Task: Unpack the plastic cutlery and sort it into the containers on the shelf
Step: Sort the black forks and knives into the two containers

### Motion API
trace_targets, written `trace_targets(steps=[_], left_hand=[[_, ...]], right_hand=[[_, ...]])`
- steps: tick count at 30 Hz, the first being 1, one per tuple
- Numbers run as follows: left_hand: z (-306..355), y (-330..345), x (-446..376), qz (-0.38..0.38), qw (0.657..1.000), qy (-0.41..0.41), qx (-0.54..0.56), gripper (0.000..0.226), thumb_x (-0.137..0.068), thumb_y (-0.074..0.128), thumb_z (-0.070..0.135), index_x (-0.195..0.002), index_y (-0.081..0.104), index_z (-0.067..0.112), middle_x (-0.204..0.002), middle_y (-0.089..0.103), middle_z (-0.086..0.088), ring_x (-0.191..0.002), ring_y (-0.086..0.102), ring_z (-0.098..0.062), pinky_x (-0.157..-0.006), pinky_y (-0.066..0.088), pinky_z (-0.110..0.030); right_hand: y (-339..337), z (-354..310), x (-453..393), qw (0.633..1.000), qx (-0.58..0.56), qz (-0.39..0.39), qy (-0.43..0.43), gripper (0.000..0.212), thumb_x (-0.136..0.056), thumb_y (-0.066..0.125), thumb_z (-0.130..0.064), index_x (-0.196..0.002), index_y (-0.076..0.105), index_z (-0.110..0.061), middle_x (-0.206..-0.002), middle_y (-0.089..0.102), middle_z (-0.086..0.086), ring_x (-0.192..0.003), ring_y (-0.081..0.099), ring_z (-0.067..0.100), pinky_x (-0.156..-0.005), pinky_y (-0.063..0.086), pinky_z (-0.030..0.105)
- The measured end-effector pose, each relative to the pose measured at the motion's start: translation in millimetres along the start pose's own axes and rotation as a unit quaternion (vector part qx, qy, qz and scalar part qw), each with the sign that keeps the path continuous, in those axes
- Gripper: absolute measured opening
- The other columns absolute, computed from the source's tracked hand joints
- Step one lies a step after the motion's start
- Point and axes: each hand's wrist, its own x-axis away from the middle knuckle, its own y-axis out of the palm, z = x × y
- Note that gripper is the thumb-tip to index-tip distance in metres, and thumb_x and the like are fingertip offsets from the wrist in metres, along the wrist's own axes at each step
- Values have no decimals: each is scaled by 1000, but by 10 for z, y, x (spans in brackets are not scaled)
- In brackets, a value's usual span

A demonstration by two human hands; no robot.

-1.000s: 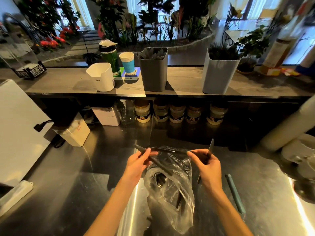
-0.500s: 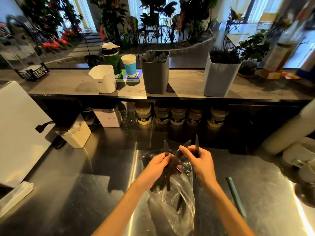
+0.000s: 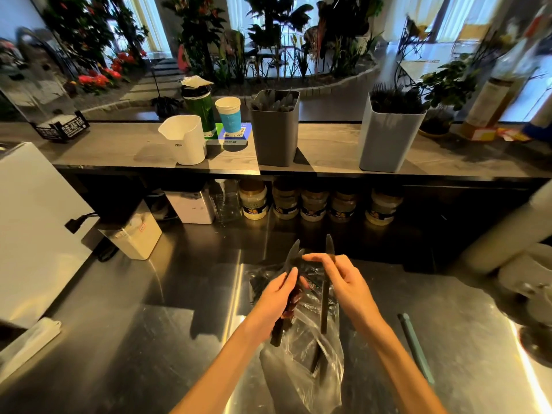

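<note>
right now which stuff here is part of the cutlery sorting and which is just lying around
Part of the job:
- black cutlery gripped in left hand
- black piece held by right hand
- plastic bag
- dark grey container
- light grey container

Lying about:
- white jug
- blue cup
- jars
- teal stick

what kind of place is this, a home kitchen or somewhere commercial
Most likely a cafe or drinks counter, not a home kitchen. The work surface is a steel counter, a row of labelled jars sits under the shelf, and the grey bin holds black cutlery in bulk.
</note>
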Motion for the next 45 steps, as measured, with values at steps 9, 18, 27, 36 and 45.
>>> trace_targets(steps=[9, 18, 27, 36, 45], left_hand=[[40, 111, 110, -53, 995, -41, 77, 46, -104, 41, 48, -108, 64, 9, -72, 56, -5, -61, 54, -16, -60, 46, -28], [26, 22, 35, -101, 994, -28, 8, 36, -96, 59, 49, -99, 60, 13, -70, 41, 4, -52, 27, -6, -45, 24, -17], [200, 5, -73, -58, 989, -13, -138, 21, -100, 59, 33, -90, 57, 15, -60, 40, 7, -49, 32, -6, -49, 23, -21], [679, 148, -352, -116, 972, 31, -203, 16, -100, 61, 27, -104, 57, 11, -63, 43, 7, -49, 37, -3, -47, 28, -16], [1558, 288, -629, -155, 951, 152, -220, 24, -100, 59, 18, -120, 56, 6, -92, 68, -4, -79, 65, -16, -72, 50, -25]], right_hand=[[-5, 34, -70, 996, 65, 19, -56, 29, -86, 79, -31, -113, 68, -32, -97, 73, -14, -96, 68, -4, -79, 52, 10], [-16, 2, -283, 986, 133, -34, -97, 54, -101, 61, -23, -149, 44, -40, -129, 62, -24, -118, 58, -7, -98, 49, 14], [-77, -70, -356, 982, 146, -87, -89, 38, -106, 48, -31, -143, 55, -38, -123, 67, -24, -121, 55, -12, -99, 44, 11], [-486, -402, -608, 983, 134, -49, -114, 21, -94, 69, -30, -115, 74, -32, -107, 74, -14, -95, 71, -1, -77, 59, 21], [-1019, -1067, -963, 980, 115, 54, -152, 11, -91, 74, -18, -100, 80, -18, -95, 78, -7, -88, 72, -3, -75, 55, 11]])
